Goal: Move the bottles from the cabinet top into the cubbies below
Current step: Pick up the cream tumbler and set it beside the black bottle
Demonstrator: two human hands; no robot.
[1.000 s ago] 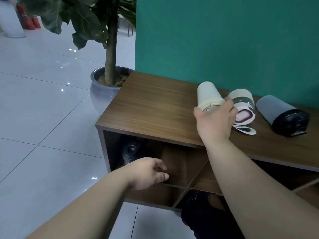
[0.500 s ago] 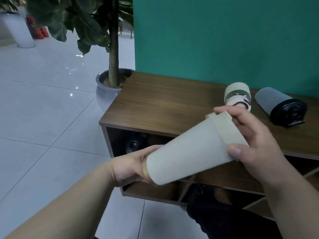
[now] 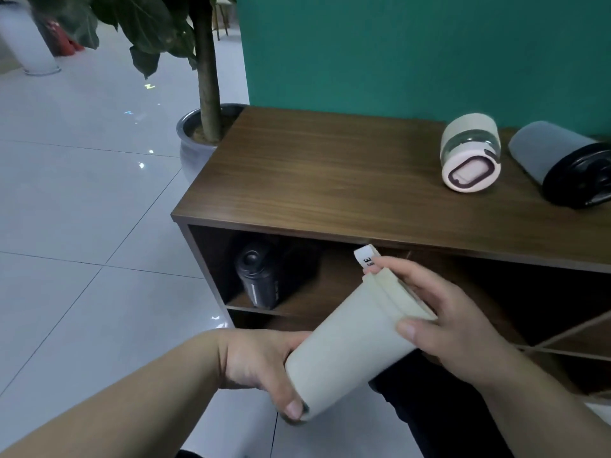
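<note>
I hold a cream bottle [image 3: 347, 345] tilted in front of the cubbies, both hands on it. My left hand [image 3: 261, 368] grips its base and my right hand [image 3: 443, 322] wraps its lid end, where a white strap sticks up. On the wooden cabinet top [image 3: 314, 173] lie a cream bottle with a pink lid [image 3: 469, 153] and a grey bottle with a black lid [image 3: 562, 163], both on their sides at the right. A black bottle [image 3: 258, 276] lies in the upper left cubby [image 3: 211, 259].
A potted plant [image 3: 205, 127] stands on the tiled floor just left of the cabinet, against the green wall. Diagonal dividers [image 3: 562, 338] split the cubbies at right. Dark trouser legs show below my hands.
The cream bottle came off the cabinet top in my right hand, and my left hand took its base. Both hands have since lowered it to cubby level.
</note>
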